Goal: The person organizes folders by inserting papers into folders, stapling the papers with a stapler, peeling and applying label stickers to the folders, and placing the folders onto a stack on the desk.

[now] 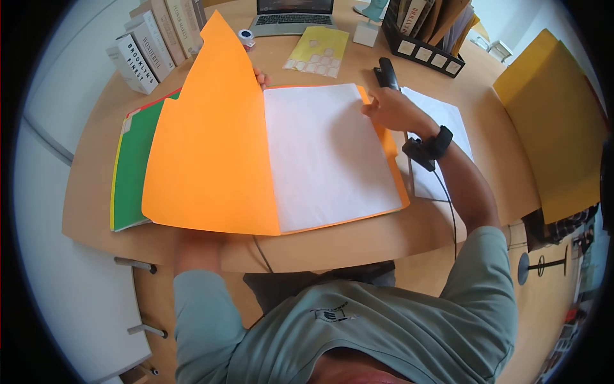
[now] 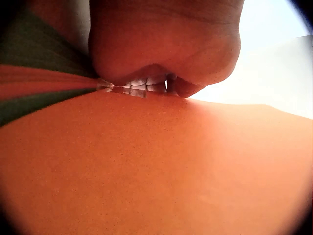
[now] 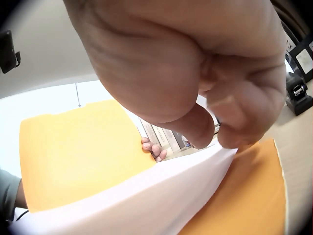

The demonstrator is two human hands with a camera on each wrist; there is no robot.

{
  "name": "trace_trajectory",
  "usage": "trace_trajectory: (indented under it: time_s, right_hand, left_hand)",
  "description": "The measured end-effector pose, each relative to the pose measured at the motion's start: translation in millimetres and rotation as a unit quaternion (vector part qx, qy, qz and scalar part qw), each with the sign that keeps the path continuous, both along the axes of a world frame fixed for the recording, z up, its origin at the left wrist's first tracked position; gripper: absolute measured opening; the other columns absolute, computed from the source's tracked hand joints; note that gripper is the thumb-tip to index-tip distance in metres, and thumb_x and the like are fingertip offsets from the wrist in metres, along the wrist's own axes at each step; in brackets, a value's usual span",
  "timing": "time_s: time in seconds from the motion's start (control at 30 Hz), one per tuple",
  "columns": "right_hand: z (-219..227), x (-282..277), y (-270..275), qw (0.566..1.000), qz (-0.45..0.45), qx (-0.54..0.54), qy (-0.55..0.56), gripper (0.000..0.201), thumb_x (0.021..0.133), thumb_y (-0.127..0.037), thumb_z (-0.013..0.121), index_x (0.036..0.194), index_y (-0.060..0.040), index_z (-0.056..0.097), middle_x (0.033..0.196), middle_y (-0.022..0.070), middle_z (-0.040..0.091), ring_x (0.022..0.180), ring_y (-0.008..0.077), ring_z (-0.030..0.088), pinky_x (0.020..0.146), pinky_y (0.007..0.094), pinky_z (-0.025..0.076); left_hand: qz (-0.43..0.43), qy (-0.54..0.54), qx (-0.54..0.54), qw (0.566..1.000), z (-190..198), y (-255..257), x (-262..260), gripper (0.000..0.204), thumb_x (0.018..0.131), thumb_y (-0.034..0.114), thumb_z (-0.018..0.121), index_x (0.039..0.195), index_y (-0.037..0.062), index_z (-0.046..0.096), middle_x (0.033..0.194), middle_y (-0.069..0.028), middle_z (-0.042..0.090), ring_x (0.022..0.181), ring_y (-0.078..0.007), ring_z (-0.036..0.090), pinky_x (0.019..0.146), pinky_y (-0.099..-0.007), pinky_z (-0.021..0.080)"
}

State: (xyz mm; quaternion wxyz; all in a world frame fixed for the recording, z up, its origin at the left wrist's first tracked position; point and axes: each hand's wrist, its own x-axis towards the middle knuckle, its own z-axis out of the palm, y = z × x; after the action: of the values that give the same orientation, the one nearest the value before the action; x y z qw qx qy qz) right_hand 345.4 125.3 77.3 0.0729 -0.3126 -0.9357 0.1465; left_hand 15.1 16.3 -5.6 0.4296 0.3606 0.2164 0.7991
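Note:
An orange folder [image 1: 211, 160] lies open, its left cover raised and a stack of white paper [image 1: 326, 153] on its right side. The left hand [image 1: 261, 78] is mostly hidden behind that cover; its fingertips curl past the far edge. Close up in the left wrist view, the left hand [image 2: 166, 44] bends against the orange cover [image 2: 146, 161]. At the paper's far right corner is the right hand [image 1: 396, 112]. In the right wrist view, the right hand [image 3: 215, 142] pinches the edge of the white paper [image 3: 146, 196] between thumb and fingers, lifting it above the orange folder [image 3: 249, 191].
A green folder [image 1: 137, 153] lies partly under the orange cover. Beyond are books [image 1: 144, 64], a laptop [image 1: 291, 22], a yellow patterned sheet [image 1: 318, 51] and a black organizer [image 1: 428, 54]. A black stapler [image 1: 385, 73] and more white sheets [image 1: 441, 115] are at the right, near a wrist cable.

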Motion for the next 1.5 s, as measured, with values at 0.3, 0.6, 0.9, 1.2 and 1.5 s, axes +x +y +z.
trace_trajectory:
  time_s: [0.3,0.6,0.9,1.2,1.5]
  right_hand:
    - [9.4,-10.3,114.2,0.989,-0.137,0.035,0.051,0.043,0.082,-0.033,0.065,0.088,0.0101,0.065,0.091,0.0273,0.068,0.085,0.0410,0.066,0.076,0.0443,0.051]
    - [14.0,-39.8,94.1,0.987,-0.019,0.078,0.137,0.034,0.078,-0.006,0.054,0.110,0.0037,0.062,0.103,0.0272,0.066,0.096,0.0420,0.063,0.082,0.0434,0.050]
    - [9.0,-90.8,44.2,0.985,0.149,0.041,0.073,0.042,0.078,0.003,0.051,0.120,0.0007,0.057,0.107,0.0239,0.063,0.101,0.0418,0.059,0.088,0.0457,0.047]
    - [18.9,-90.0,31.0,0.985,0.171,0.029,-0.015,0.044,0.083,0.001,0.053,0.127,-0.0028,0.055,0.118,0.0215,0.061,0.111,0.0376,0.055,0.096,0.0412,0.043]
    - [17.6,-92.4,30.1,0.979,0.206,-0.012,-0.007,0.033,0.091,-0.014,0.050,0.121,-0.0062,0.061,0.114,0.0195,0.062,0.108,0.0352,0.057,0.094,0.0408,0.043]
  left_hand:
    - [-0.006,0.012,-0.001,1.000,4.7,2.9,0.6,0.026,0.093,0.029,0.060,0.099,0.0043,0.062,0.088,-0.0060,0.062,0.084,-0.0185,0.057,0.072,-0.0302,0.049]
    - [-0.008,0.028,-0.008,1.000,4.7,7.7,-2.7,0.025,0.093,0.029,0.060,0.099,0.0044,0.062,0.087,-0.0054,0.062,0.083,-0.0176,0.057,0.070,-0.0296,0.049]
    - [-0.016,0.044,-0.020,0.999,11.8,6.6,0.9,0.024,0.093,0.028,0.059,0.098,0.0045,0.061,0.087,-0.0049,0.061,0.081,-0.0166,0.057,0.069,-0.0290,0.049]
    - [-0.018,0.052,-0.023,0.998,9.7,10.3,-1.8,0.023,0.093,0.028,0.059,0.098,0.0047,0.061,0.086,-0.0044,0.061,0.079,-0.0157,0.057,0.067,-0.0283,0.048]
    - [-0.016,0.056,-0.028,0.998,10.0,4.8,0.9,0.023,0.094,0.027,0.059,0.097,0.0048,0.061,0.086,-0.0039,0.061,0.078,-0.0148,0.057,0.065,-0.0277,0.048]
